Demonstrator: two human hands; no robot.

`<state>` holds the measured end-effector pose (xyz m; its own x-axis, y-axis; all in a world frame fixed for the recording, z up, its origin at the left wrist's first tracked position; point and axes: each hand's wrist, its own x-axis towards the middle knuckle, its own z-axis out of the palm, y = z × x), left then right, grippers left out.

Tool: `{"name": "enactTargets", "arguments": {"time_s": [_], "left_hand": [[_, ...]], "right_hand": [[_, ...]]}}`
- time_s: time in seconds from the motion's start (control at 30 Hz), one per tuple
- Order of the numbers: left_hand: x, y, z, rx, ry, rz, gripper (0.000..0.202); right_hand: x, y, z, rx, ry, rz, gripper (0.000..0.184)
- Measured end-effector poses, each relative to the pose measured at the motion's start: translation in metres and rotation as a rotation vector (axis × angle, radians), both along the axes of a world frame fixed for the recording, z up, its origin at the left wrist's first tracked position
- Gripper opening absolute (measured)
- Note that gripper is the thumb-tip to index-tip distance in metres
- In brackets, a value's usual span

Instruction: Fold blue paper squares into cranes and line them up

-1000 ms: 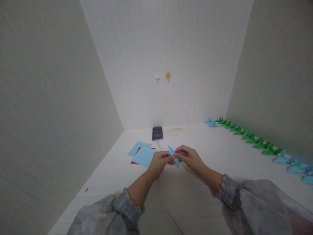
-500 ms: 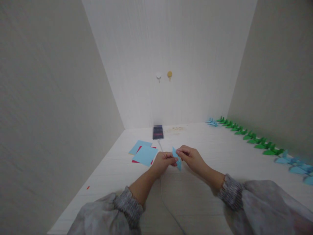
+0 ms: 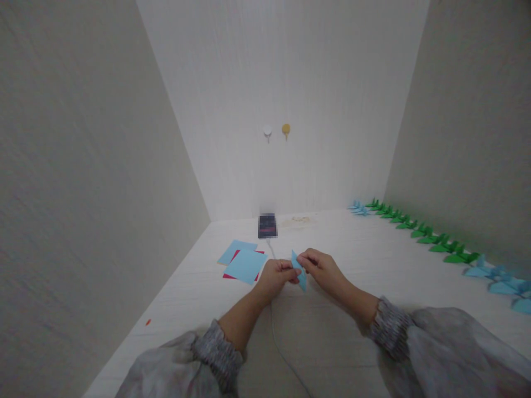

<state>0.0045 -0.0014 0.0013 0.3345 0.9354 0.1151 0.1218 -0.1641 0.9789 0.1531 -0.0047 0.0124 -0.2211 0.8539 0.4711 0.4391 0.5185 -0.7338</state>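
Between my hands, above the white table, is a small folded piece of light blue paper (image 3: 301,279), held up on edge. My left hand (image 3: 279,278) pinches its lower left side between thumb and fingers. At its upper right edge, the fingertips of my right hand (image 3: 319,265) are closed on the paper. Part of the fold is hidden behind my left thumb and fingers. Left of my hands lie flat sheets of light blue paper (image 3: 246,266), with red paper (image 3: 230,276) showing beneath one of them.
A row of green folded paper figures (image 3: 431,233) and light blue ones (image 3: 506,285) runs along the right wall. A dark, blurred device (image 3: 267,226) with a cable (image 3: 280,348) stands at the back. An orange scrap (image 3: 148,321) lies left. Two hooks (image 3: 286,129) hang on the back wall.
The whole view has shifted slightly. Both hands keep their hold on the folded blue paper, with hardly any movement of the fingers.
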Motion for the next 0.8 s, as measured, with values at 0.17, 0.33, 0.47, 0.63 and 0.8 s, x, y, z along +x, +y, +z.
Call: {"name": "enactTargets", "arguments": {"time_s": [0.17, 0.33, 0.47, 0.63, 0.8], "left_hand": [[0.001, 0.001, -0.002, -0.046, -0.009, -0.022, 0.020], [0.001, 0.001, -0.001, -0.038, -0.002, -0.031, 0.019], [0.003, -0.003, 0.003, -0.044, -0.031, -0.018, 0.018], [0.009, -0.006, 0.002, -0.055, 0.002, 0.029, 0.011], [0.010, -0.003, -0.001, -0.034, 0.025, 0.056, 0.010]], "right_hand": [[0.000, 0.001, -0.004, -0.007, -0.014, -0.029, 0.015], [0.001, 0.001, -0.005, -0.020, 0.020, -0.021, 0.017], [-0.001, -0.001, 0.000, -0.055, 0.078, 0.029, 0.016], [-0.005, -0.004, 0.003, -0.050, 0.023, 0.006, 0.018], [-0.005, -0.003, 0.001, -0.036, 0.005, -0.002, 0.017]]}}
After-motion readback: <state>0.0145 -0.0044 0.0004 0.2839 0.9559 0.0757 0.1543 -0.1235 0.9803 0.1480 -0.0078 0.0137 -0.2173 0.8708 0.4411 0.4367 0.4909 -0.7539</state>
